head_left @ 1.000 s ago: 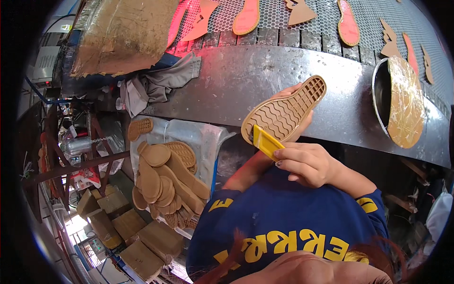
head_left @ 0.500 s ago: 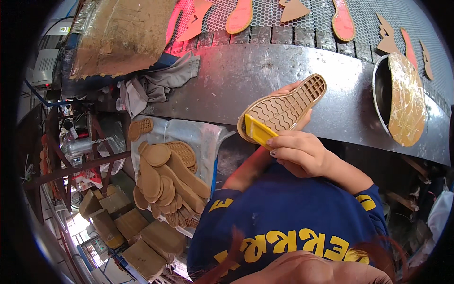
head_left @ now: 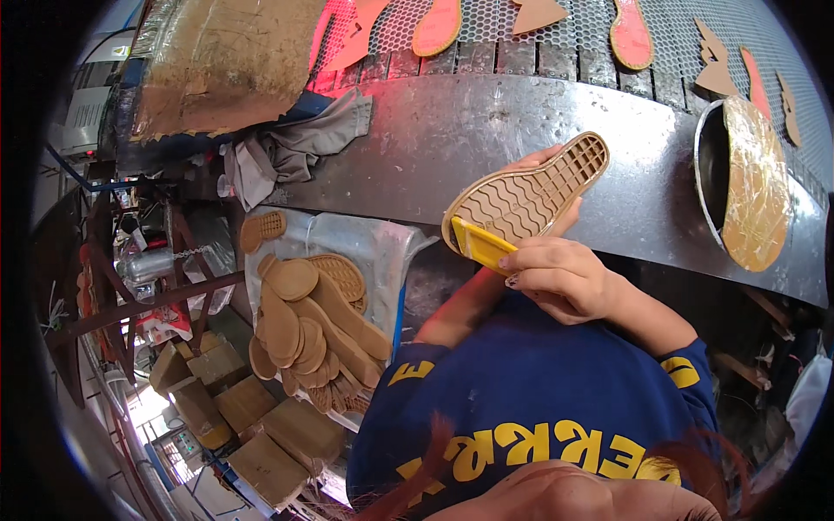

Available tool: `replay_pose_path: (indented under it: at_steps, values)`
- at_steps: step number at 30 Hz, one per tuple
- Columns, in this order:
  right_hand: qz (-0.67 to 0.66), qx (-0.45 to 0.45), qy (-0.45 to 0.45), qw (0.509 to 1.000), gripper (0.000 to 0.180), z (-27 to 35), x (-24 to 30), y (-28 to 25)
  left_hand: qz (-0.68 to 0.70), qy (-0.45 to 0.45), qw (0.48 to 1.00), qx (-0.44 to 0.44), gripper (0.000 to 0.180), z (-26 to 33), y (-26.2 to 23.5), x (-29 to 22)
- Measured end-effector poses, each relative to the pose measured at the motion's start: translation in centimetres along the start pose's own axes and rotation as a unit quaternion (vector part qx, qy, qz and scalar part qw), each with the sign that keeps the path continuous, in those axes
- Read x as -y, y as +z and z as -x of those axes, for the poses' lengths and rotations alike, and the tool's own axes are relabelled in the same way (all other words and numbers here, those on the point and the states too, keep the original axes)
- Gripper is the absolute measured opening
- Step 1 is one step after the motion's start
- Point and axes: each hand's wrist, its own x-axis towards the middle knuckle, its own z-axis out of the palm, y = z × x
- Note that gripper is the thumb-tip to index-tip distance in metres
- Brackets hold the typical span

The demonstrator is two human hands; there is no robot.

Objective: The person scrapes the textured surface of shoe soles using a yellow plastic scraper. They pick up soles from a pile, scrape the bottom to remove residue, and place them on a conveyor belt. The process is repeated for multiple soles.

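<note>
A tan shoe sole (head_left: 526,195) is held tilted above the metal bench, its wavy and gridded tread facing up. My left hand (head_left: 571,219) is closed around it from beneath; the fingers show past the far edge, and the rest is hidden under the sole. A flat yellow tool (head_left: 482,247), its exact kind unclear, is pinched between the thumb and fingers of my right hand (head_left: 563,280). Its long edge lies across the sole's wide, rounded end, at the near left.
Several tan soles (head_left: 326,317) are piled on a plastic-covered surface at left. A grey cloth (head_left: 300,148) and cardboard sheet (head_left: 221,65) lie beyond. A round container (head_left: 756,187), partly covered by tape-wrapped board, stands right. Pink insoles (head_left: 632,35) rest on a mesh conveyor (head_left: 486,35).
The whole view has shifted slightly. The yellow tool has moved a little toward the sole's near left rim. Both hands keep their grips.
</note>
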Motion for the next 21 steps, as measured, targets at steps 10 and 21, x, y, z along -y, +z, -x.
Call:
replay_pose_path:
  at_steps: [10,21]
  values:
    - [0.019,-0.035,0.033,0.999,0.037,1.5,0.8,-2.3,-0.013,0.126,0.991,-0.049,0.069,0.0,0.6,3.2]
    - [0.240,-0.204,0.219,0.923,0.026,1.3,-0.3,-3.4,-0.083,0.089,0.992,0.014,0.069,-0.3,0.1,1.6]
